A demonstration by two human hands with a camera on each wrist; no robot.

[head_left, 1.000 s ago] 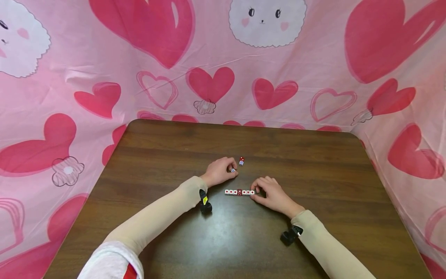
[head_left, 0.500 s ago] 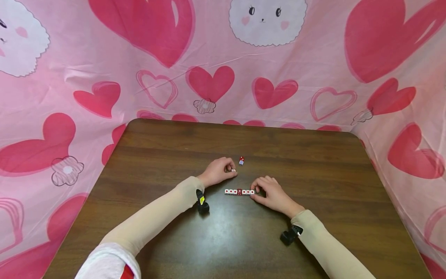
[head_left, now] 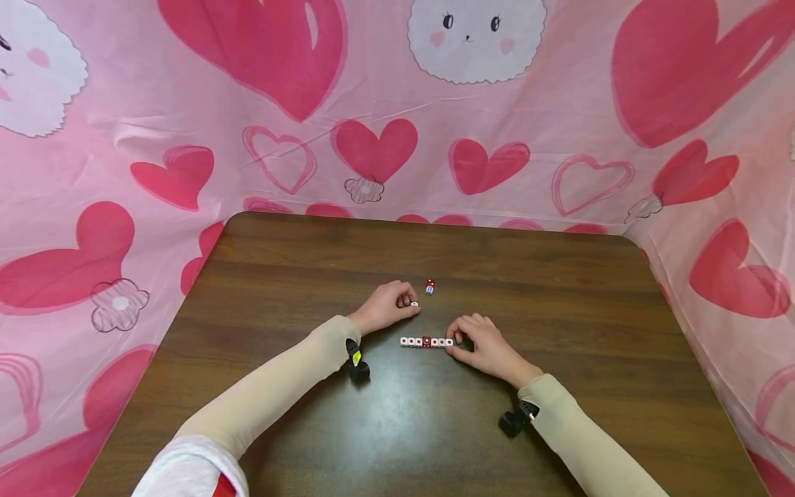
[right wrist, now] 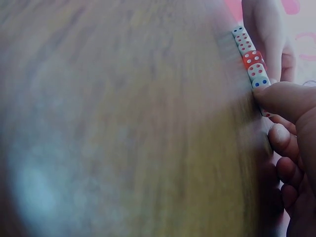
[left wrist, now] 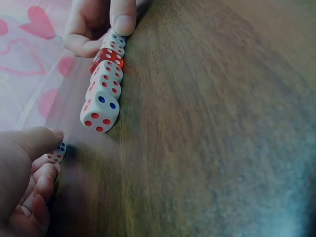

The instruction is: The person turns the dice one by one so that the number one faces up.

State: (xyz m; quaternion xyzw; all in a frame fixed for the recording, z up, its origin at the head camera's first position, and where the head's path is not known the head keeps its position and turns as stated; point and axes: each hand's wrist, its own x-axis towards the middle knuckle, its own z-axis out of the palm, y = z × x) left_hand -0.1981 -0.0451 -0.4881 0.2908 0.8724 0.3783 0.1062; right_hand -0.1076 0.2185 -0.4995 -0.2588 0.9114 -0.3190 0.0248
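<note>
My left hand pinches a white die between thumb and fingers, low over the table behind the row. That die shows blue and red pips in the left wrist view. In front lies a straight row of white dice with one red die in the middle, all side by side. At its right end my right hand holds the last white die, thumb on the near side. In the right wrist view the thumb covers part of that die.
Farther back, a red die and a white die with blue pips sit close together. The brown wooden table ends at a pink heart-patterned cloth. Each wrist wears a black camera.
My left hand has drawn slightly left, away from the far pair. The die in its fingers has turned, so a white face with a dot is now up. My right hand stays put.
</note>
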